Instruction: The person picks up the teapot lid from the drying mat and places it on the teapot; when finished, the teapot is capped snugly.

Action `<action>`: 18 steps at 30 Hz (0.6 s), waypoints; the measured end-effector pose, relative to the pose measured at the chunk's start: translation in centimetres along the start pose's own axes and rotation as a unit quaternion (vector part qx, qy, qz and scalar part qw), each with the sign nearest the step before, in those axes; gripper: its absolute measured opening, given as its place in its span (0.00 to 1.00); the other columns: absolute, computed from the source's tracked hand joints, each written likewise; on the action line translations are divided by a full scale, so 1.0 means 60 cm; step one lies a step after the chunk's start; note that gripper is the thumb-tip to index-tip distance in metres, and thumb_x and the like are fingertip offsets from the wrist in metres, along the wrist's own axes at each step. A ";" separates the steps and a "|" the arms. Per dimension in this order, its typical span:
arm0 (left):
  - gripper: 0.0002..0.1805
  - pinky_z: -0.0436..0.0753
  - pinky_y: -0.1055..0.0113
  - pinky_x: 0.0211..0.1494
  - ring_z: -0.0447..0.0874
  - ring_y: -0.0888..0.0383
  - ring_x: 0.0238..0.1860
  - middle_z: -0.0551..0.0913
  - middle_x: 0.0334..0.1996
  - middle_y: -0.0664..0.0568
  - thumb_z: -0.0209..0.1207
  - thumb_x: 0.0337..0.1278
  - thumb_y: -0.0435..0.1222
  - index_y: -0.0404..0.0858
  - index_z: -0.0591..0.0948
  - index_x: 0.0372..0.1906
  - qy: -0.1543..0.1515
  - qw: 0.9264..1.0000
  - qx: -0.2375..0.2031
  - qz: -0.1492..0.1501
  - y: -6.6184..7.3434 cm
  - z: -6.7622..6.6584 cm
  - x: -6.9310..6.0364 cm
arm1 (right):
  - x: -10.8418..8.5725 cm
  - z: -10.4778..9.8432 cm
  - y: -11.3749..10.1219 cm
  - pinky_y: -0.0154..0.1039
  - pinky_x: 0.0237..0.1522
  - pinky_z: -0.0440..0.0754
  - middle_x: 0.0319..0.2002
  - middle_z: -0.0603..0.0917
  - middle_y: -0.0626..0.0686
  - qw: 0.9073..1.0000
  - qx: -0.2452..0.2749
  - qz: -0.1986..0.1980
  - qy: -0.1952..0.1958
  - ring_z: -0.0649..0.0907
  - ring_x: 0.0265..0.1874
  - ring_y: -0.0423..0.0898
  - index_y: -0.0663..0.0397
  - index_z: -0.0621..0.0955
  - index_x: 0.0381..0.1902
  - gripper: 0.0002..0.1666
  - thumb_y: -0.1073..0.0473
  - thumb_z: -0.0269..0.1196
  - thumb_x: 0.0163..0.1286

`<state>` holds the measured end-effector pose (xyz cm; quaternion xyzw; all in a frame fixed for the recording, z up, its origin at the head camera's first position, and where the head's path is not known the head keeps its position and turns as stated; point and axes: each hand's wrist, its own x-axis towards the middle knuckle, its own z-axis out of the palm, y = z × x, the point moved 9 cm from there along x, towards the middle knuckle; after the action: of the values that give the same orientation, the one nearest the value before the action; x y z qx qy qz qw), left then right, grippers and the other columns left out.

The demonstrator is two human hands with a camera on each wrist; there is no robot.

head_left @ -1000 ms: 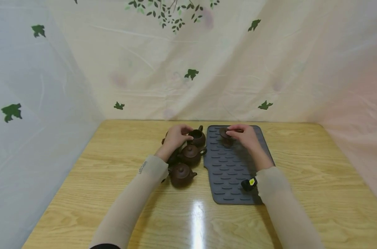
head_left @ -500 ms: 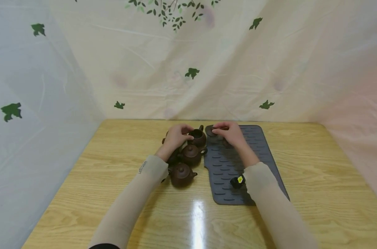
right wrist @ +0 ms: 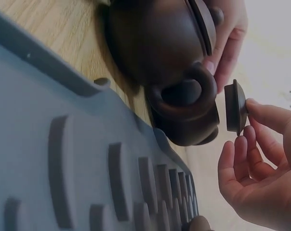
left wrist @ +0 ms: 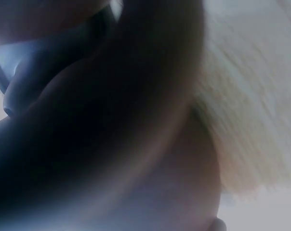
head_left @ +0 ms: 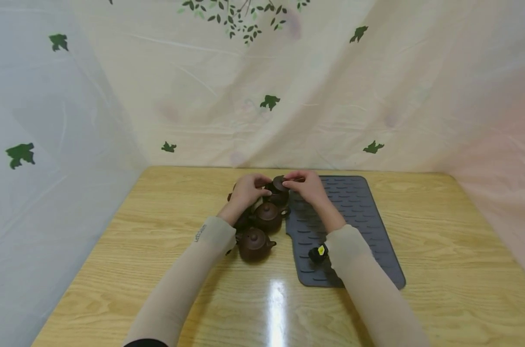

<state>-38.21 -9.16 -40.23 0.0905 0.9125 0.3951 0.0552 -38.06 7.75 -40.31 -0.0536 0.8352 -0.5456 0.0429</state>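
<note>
At the back of a cluster of dark brown teapots stands a lidless teapot (head_left: 280, 198). My left hand (head_left: 246, 190) holds it at its left side between thumb and fingers; the exact grip is hidden. My right hand (head_left: 307, 187) pinches a round teapot lid (right wrist: 236, 107) by its knob. In the right wrist view the lid is tilted on edge, apart from the open teapot (right wrist: 186, 127). Two lidded teapots sit nearer, a middle teapot (head_left: 267, 217) and a front teapot (head_left: 254, 244). The left wrist view is filled by blurred dark teapot surfaces (left wrist: 97, 106).
A grey ridged mat (head_left: 353, 231) lies right of the teapots on the wooden table (head_left: 167, 231). More dark teapot parts (head_left: 242, 220) show partly under the left forearm. A small rounded brown thing (right wrist: 199, 224) is at the mat's far edge. A patterned curtain (head_left: 193, 106) hangs behind.
My right hand has carried the lid leftward from over the mat to above the open teapot. My left hand has stayed at that teapot.
</note>
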 end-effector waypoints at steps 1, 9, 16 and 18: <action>0.17 0.82 0.56 0.62 0.84 0.50 0.58 0.86 0.55 0.48 0.68 0.59 0.36 0.43 0.85 0.54 0.000 1.000 -0.001 0.000 0.000 0.000 0.000 | 0.001 0.002 -0.001 0.55 0.50 0.83 0.52 0.85 0.62 1.000 -0.003 -0.001 0.001 0.83 0.46 0.54 0.59 0.84 0.52 0.18 0.56 0.66 0.69; 0.20 0.82 0.57 0.62 0.84 0.51 0.59 0.86 0.56 0.47 0.69 0.58 0.37 0.42 0.84 0.56 0.000 1.000 0.003 -0.005 -0.001 -0.001 0.002 | 0.007 0.011 -0.006 0.35 0.39 0.80 0.49 0.86 0.61 0.999 -0.030 -0.012 0.022 0.84 0.44 0.53 0.60 0.85 0.49 0.16 0.57 0.68 0.68; 0.19 0.82 0.57 0.63 0.84 0.50 0.59 0.85 0.56 0.47 0.68 0.59 0.36 0.41 0.83 0.56 0.002 1.000 0.001 -0.007 0.001 -0.001 0.001 | 0.008 0.013 -0.010 0.36 0.38 0.80 0.48 0.87 0.61 0.998 -0.048 -0.014 0.030 0.84 0.44 0.54 0.57 0.86 0.49 0.16 0.55 0.68 0.67; 0.20 0.82 0.56 0.63 0.83 0.50 0.59 0.85 0.57 0.46 0.68 0.59 0.36 0.41 0.83 0.57 0.001 1.000 0.001 -0.005 0.001 -0.001 0.001 | 0.008 0.015 -0.011 0.38 0.39 0.81 0.47 0.87 0.61 0.998 -0.051 -0.015 0.030 0.84 0.44 0.55 0.57 0.86 0.48 0.15 0.55 0.68 0.67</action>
<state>-38.25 -9.15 -40.16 0.0853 0.9133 0.3942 0.0567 -38.38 6.60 -40.10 -0.0520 0.8617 -0.5046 0.0072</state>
